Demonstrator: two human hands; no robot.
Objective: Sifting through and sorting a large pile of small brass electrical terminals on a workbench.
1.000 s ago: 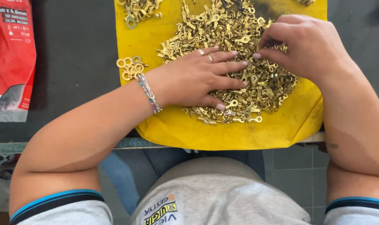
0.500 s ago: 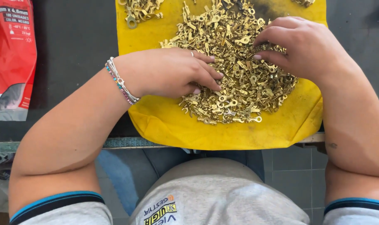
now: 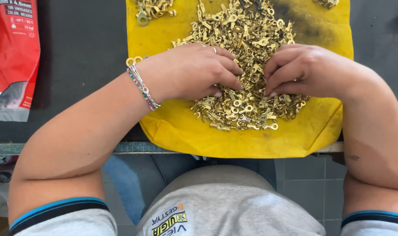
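Note:
A heap of small brass ring terminals (image 3: 245,48) lies on a yellow cloth (image 3: 181,126) spread over a dark table. My left hand (image 3: 190,72) rests palm down on the heap's left side, fingers curled, their tips dug into the brass pieces. My right hand (image 3: 308,70) lies on the right side, fingers bent and pressed into the same heap. The fingertips of both hands nearly meet at the middle. A beaded bracelet (image 3: 143,87) circles my left wrist. Whether either hand pinches a piece is hidden.
A red packet (image 3: 13,57) lies at the table's left. A smaller cluster of brass pieces (image 3: 153,9) sits at the cloth's top left, and a few rings (image 3: 133,60) by my left wrist. The table edge (image 3: 133,147) runs just below the cloth.
My left hand slid up and right, from flat and spread to curled, with its fingertips in the heap. My right hand shifted slightly down toward it.

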